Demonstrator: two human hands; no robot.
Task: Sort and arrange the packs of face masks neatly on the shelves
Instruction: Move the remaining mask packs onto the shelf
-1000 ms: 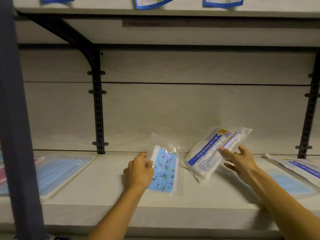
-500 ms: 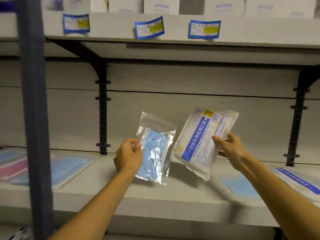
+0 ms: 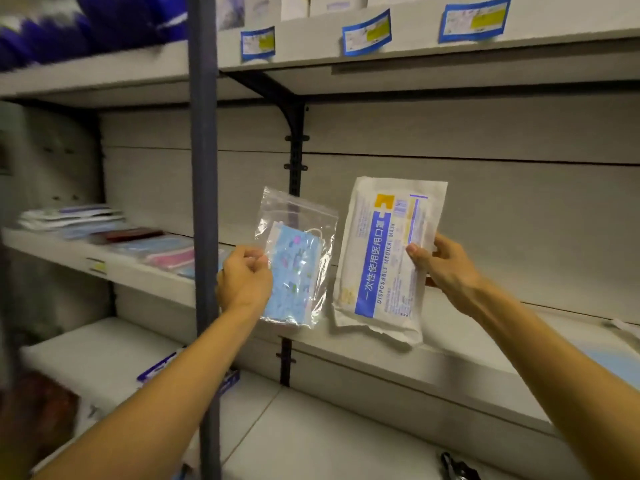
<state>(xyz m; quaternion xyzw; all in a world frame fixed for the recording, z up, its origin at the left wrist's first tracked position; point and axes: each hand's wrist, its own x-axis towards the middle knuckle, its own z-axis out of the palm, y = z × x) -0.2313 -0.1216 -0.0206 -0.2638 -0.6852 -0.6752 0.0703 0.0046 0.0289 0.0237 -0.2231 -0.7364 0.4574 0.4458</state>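
The left hand pinches the left edge of a clear zip bag, fingers curled round the plastic, and holds it upright in the air in front of the middle shelf. Inside the bag sits a light blue patterned mask with a white ear loop showing near its top. The right hand grips the right edge of a white pack, thumb on the printed face and fingers behind it. This pack also hangs upright and clear of the shelf, tilted slightly, with a blue band of Chinese characters down its front and the words "DISPOSABLE MEDICAL MASK" beside it. The two packs are just beside each other without touching, the white one to the right and reaching higher.

Behind them runs the pale back wall with a black slotted bracket. A dark vertical post stands in front of the left forearm. Left of the post, on a shelf at about the same height, lie flat mask packs in blue, pink and dark red, with white ones stacked further back. The upper shelf carries three blue-bordered labels on its front edge, with white boxes above and blurred dark blue bundles at the far left. On the lower shelf a blue-edged pack pokes out beyond the left arm.
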